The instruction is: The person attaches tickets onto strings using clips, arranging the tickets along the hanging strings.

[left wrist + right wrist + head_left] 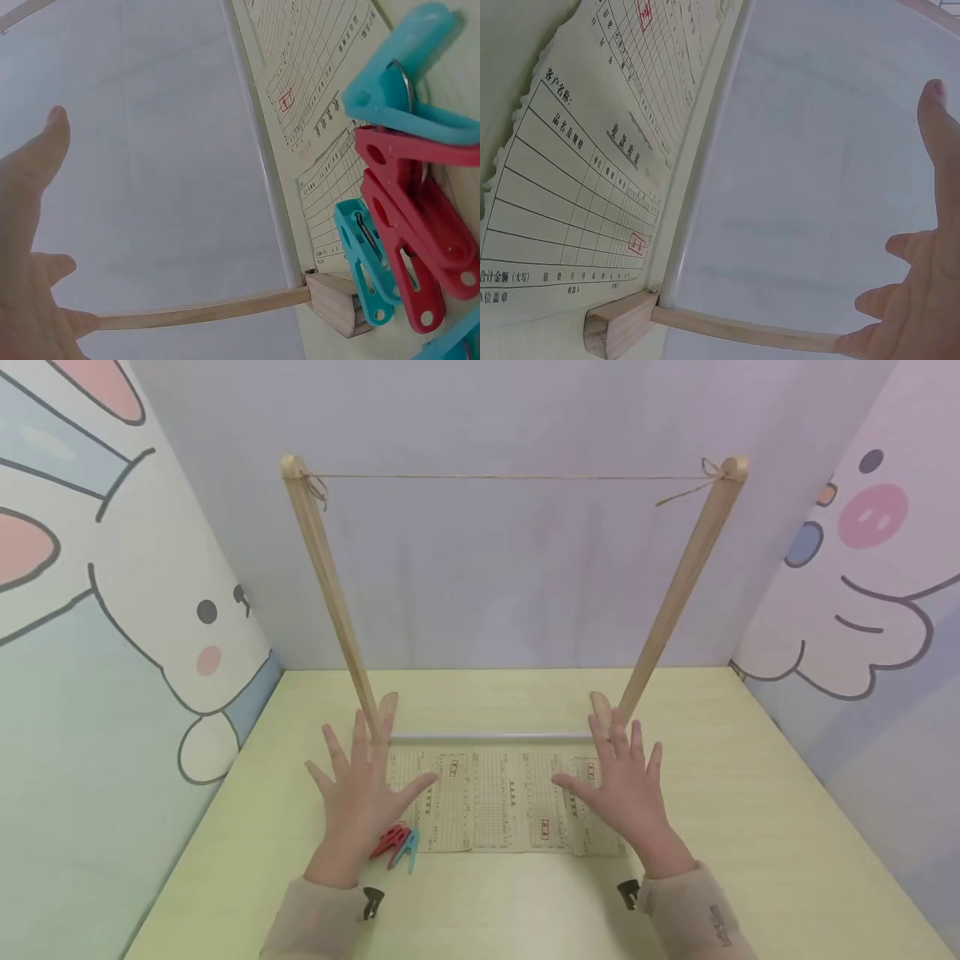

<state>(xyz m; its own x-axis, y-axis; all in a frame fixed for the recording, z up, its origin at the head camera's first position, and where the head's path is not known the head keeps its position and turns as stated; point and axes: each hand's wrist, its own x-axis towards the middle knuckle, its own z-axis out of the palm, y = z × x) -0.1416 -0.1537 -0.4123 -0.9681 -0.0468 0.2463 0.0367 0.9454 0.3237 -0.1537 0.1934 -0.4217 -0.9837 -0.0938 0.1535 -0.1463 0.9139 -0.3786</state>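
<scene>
My left hand (358, 797) is held with its fingers spread, above the left part of the table, holding nothing. Across from it, my right hand (628, 789) is spread the same way and is likewise bare. Between and partly under them lies a row of printed receipt slips (493, 802), marked with red stamps. Beside my left wrist sit several clothespins, red ones (390, 842) and blue ones (410, 850); part of the pile is hidden by the hand. The left wrist view shows teal clothespins (397, 90) close up. A torn-edged receipt (577, 187) fills the left of the right wrist view.
Behind the slips stands a wooden frame, with a left post (326, 568) and a right post (682, 585). A string (495, 477) is tied between the post tops, and a white rod (495, 736) joins their bases. Walls with cartoon figures enclose the table (510, 902).
</scene>
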